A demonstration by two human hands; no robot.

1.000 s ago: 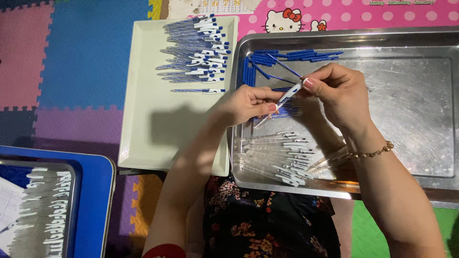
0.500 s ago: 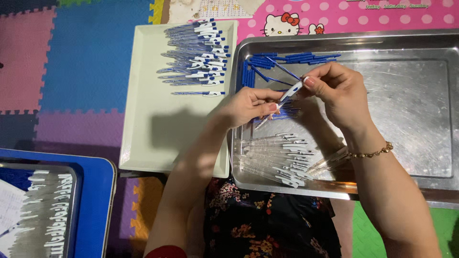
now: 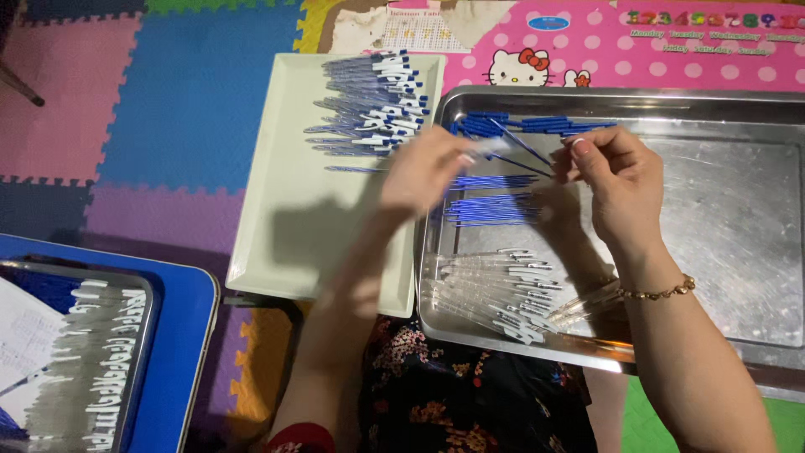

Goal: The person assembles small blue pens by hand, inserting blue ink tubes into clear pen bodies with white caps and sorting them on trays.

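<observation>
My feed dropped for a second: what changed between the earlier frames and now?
The hands parted. The left hand, blurred, swung left toward the white tray carrying the pen; the right hand let go of it. Steel tray and piles unchanged.

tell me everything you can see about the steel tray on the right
The steel tray is a shallow, shiny rectangular pan with a raised rim, lying flat on the foam mat. Its right half is bare scuffed metal. Blue refills lie at its upper left, clear pen barrels at its lower left. Its left edge sits beside the white tray.
</observation>
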